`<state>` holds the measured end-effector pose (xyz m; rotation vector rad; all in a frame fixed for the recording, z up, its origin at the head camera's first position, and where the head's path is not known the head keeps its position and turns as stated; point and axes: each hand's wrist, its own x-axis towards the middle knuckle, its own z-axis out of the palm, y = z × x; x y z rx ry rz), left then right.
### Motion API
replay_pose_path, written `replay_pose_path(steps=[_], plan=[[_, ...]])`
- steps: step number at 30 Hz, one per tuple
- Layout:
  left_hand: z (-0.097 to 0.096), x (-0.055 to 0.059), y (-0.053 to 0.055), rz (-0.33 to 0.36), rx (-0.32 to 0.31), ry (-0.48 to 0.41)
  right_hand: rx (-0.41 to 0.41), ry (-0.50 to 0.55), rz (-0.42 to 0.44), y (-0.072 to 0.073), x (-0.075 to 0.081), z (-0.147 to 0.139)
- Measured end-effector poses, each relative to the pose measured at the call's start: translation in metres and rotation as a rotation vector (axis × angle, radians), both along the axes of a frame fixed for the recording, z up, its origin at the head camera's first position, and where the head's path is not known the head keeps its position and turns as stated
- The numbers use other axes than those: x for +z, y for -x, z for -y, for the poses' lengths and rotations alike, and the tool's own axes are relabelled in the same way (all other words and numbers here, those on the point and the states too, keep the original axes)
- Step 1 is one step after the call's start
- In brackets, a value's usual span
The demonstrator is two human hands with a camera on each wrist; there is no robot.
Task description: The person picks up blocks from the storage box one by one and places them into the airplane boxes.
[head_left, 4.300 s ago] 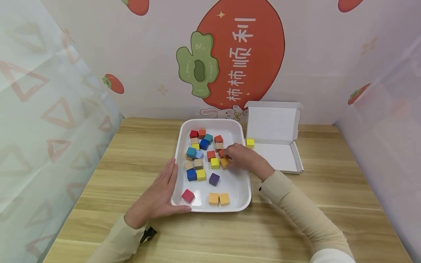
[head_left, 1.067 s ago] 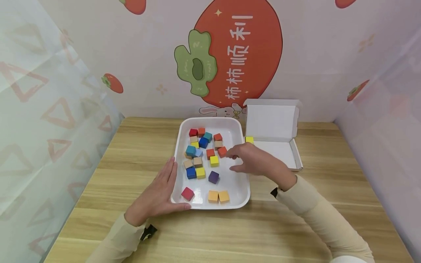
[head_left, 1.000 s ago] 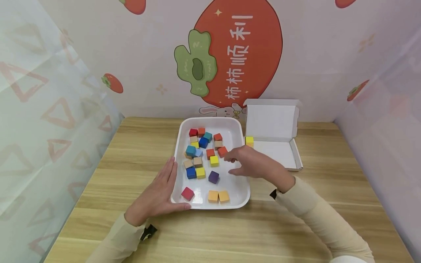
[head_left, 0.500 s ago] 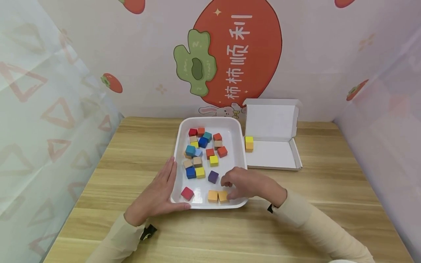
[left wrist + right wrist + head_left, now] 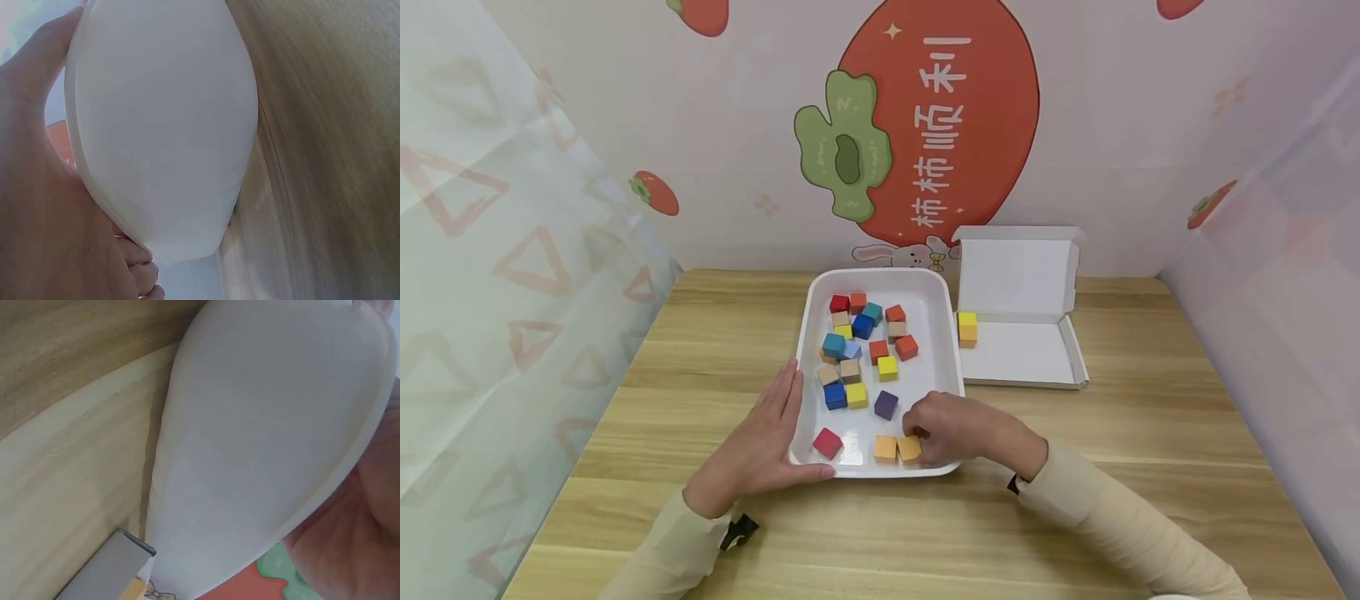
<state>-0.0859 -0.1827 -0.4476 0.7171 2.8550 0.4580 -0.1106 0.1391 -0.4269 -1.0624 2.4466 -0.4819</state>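
Note:
In the head view, my left hand (image 5: 758, 442) rests along the white tray's (image 5: 803, 333) near left corner, fingers straight on the left rim and thumb on the front rim. In the left wrist view it touches the tray's outer wall (image 5: 162, 125). My right hand (image 5: 958, 427) reaches over the near right corner and pinches a light-orange cube (image 5: 909, 450). Another light-orange cube (image 5: 885, 448) sits right beside it. A purple cube (image 5: 886, 405) lies behind them, a crimson cube (image 5: 827, 443) to the left. The right wrist view hides the fingertips behind the tray wall.
Several more coloured cubes lie in the tray, among them a teal cube (image 5: 833, 345) and a red cube (image 5: 907, 347). An open white box (image 5: 1018, 354) stands right of the tray, with a yellow cube (image 5: 967, 320) and an orange cube (image 5: 967, 337) at its left side.
An orange cube from the tray now sits in the box before the yellow one. My right hand has come to the tray's near right corner and closed on a light-orange cube. My left hand stays put.

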Motion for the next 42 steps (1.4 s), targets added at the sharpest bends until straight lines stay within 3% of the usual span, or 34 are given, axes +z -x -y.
replay_pose_path(steps=[5,10,17,23,27,32,42], plan=[[0.0,0.0,0.0,0.005,0.002,-0.001,-0.03,0.005,0.015,0.003,0.014,-0.005],[0.001,-0.001,0.0,0.008,-0.001,-0.007,-0.07,0.023,0.019,0.009,0.041,-0.017],[0.001,-0.002,0.001,0.002,-0.002,-0.008,-0.155,0.1,-0.079,0.018,0.08,-0.046],[0.001,-0.002,0.001,0.0,-0.003,-0.008,-0.23,0.133,-0.163,0.024,0.092,-0.08],[0.002,-0.002,0.001,0.003,-0.007,-0.01,-0.267,0.143,-0.211,0.027,0.091,-0.102],[0.001,-0.001,0.001,0.006,-0.004,-0.01,-0.307,0.146,-0.183,0.033,0.08,-0.12],[0.001,-0.002,0.0,0.014,0.006,-0.009,-0.388,0.149,-0.117,0.059,0.028,-0.127]])
